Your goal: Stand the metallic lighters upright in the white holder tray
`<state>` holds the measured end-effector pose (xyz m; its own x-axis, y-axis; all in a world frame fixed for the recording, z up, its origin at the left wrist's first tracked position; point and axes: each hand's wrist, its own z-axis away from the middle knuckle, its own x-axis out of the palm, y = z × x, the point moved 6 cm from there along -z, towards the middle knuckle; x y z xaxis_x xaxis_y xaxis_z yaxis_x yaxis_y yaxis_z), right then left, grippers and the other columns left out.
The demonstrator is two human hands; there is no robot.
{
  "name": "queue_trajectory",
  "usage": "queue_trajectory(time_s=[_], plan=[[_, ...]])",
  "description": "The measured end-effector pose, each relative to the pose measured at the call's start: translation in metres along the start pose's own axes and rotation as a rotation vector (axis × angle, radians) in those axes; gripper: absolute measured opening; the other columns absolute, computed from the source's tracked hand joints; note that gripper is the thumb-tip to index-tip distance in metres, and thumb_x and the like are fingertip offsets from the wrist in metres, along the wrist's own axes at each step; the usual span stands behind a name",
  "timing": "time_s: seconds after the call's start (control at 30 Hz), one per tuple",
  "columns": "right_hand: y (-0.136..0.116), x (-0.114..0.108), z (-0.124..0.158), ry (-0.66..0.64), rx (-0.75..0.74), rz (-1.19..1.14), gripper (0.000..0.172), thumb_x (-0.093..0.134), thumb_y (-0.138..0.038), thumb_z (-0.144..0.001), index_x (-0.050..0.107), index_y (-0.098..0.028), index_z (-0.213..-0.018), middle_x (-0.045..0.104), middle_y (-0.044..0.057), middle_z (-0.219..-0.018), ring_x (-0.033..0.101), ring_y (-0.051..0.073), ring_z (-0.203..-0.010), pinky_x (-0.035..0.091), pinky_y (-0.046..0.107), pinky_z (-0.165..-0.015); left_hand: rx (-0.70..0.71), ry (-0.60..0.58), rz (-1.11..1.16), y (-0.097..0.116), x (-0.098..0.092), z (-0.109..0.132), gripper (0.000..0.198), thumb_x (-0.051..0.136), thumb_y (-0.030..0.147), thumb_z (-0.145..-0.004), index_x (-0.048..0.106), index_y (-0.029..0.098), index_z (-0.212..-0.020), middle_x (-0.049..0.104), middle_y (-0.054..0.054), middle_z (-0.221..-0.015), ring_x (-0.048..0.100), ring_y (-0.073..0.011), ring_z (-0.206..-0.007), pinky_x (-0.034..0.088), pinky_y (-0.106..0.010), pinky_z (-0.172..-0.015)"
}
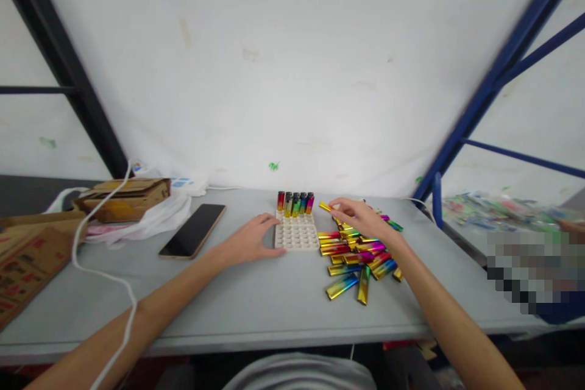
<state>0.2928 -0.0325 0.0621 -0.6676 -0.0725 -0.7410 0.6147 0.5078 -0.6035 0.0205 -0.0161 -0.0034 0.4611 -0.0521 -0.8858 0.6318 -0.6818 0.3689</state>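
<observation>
A white tray (297,247) with rows of round holes lies on the grey table in front of me. Several metallic lighters (295,202) stand upright at its far end, in red, green, blue and pink. My left hand (258,236) rests at the tray's left side, thumb and fingers spread, with the fingertips at its edge. To the right of the tray, my right hand (356,216) pinches a gold lighter (325,207), which points left toward the tray. Beneath and in front of that hand spreads a loose pile of shiny multicoloured lighters (342,286).
A dark-screened phone (194,231) lies left of my left hand. Cardboard boxes (125,195) and a white plastic bag (159,216) are farther left. A white cable (105,273) hangs across the left side. Blue metal framing (484,94) rises at the right.
</observation>
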Motion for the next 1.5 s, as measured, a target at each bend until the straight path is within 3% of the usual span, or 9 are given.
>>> queue_trajectory(time_s=[0.17,0.33,0.43,0.53,0.67,0.77,1.0,1.27,1.5], plan=[[-0.003,0.001,-0.03,0.164,-0.017,-0.175,0.042,0.067,-0.055,-0.086,0.071,-0.021,-0.11,0.066,-0.001,-0.081,0.047,0.013,-0.061,0.037,0.026,-0.058,-0.001,0.019,0.003,0.0,0.001,-0.001,0.062,0.073,0.054,-0.079,0.058,0.019,-0.127,0.059,-0.012,-0.13,0.059,-0.0303,-0.122,0.044,-0.042,-0.112],[0.015,0.025,-0.036,0.334,0.125,-0.517,0.048,0.068,-0.065,-0.08,0.068,-0.017,-0.08,0.058,-0.001,-0.068,0.046,0.013,-0.062,0.038,0.027,-0.059,-0.004,0.014,0.009,-0.001,0.0,0.0,0.061,0.074,0.053,-0.078,0.059,0.018,-0.126,0.059,-0.012,-0.131,0.058,-0.0302,-0.123,0.043,-0.042,-0.114],[0.02,0.045,-0.033,0.292,0.133,-0.629,0.051,0.06,-0.069,-0.085,0.062,-0.019,-0.074,0.055,-0.001,-0.067,0.05,0.014,-0.065,0.043,0.027,-0.063,-0.003,0.011,0.01,0.0,-0.001,0.001,0.062,0.074,0.053,-0.079,0.058,0.019,-0.128,0.058,-0.012,-0.132,0.058,-0.0302,-0.124,0.043,-0.043,-0.113],[0.012,0.062,-0.031,0.15,0.071,-0.736,0.047,0.053,-0.067,-0.091,0.061,-0.021,-0.087,0.06,0.0,-0.074,0.056,0.015,-0.069,0.047,0.028,-0.067,-0.002,0.004,0.008,-0.001,0.0,0.001,0.062,0.074,0.053,-0.079,0.058,0.018,-0.129,0.058,-0.013,-0.133,0.058,-0.0304,-0.124,0.042,-0.044,-0.114],[0.006,0.072,-0.031,0.154,0.115,-0.831,0.043,0.057,-0.066,-0.09,0.057,-0.023,-0.093,0.041,-0.007,-0.063,0.039,0.011,-0.052,0.036,0.024,-0.051,0.002,0.032,0.002,-0.001,0.003,0.001,0.06,0.074,0.049,-0.079,0.056,0.019,-0.128,0.058,-0.012,-0.131,0.058,-0.0299,-0.122,0.043,-0.044,-0.113],[0.008,0.073,-0.03,0.266,0.223,-0.745,0.047,0.056,-0.068,-0.088,0.05,-0.023,-0.079,0.03,-0.008,-0.059,0.025,0.009,-0.049,0.022,0.023,-0.045,0.002,0.051,-0.007,0.0,0.005,0.001,0.058,0.074,0.047,-0.079,0.055,0.02,-0.126,0.058,-0.011,-0.129,0.058,-0.0295,-0.122,0.044,-0.044,-0.113],[0.01,0.064,-0.028,0.408,0.273,-0.416,0.042,0.052,-0.05,-0.084,0.034,-0.023,-0.058,0.028,-0.005,-0.053,0.027,0.01,-0.052,0.019,0.027,-0.049,-0.016,0.045,-0.042,0.003,0.006,-0.001,0.059,0.075,0.048,-0.077,0.056,0.018,-0.124,0.057,-0.013,-0.128,0.057,-0.0299,-0.122,0.043,-0.044,-0.113],[0.005,0.055,-0.034,0.396,0.236,-0.258,0.034,0.047,-0.042,-0.081,0.035,-0.023,-0.056,0.032,-0.005,-0.052,0.031,0.011,-0.052,0.02,0.027,-0.051,0.044,-0.059,-0.077,0.005,-0.001,-0.015,0.063,0.076,0.058,-0.075,0.06,0.018,-0.122,0.062,-0.011,-0.124,0.061,-0.0302,-0.118,0.046,-0.042,-0.109],[0.007,0.047,-0.036,0.404,0.133,-0.26,0.047,0.047,-0.063,-0.093,0.047,-0.023,-0.069,0.041,-0.005,-0.056,0.037,0.012,-0.052,0.03,0.025,-0.051,0.009,-0.017,-0.095,0.016,0.008,-0.01,0.061,0.071,0.053,-0.081,0.055,0.019,-0.128,0.06,-0.013,-0.13,0.058,-0.0304,-0.123,0.044,-0.042,-0.11]])
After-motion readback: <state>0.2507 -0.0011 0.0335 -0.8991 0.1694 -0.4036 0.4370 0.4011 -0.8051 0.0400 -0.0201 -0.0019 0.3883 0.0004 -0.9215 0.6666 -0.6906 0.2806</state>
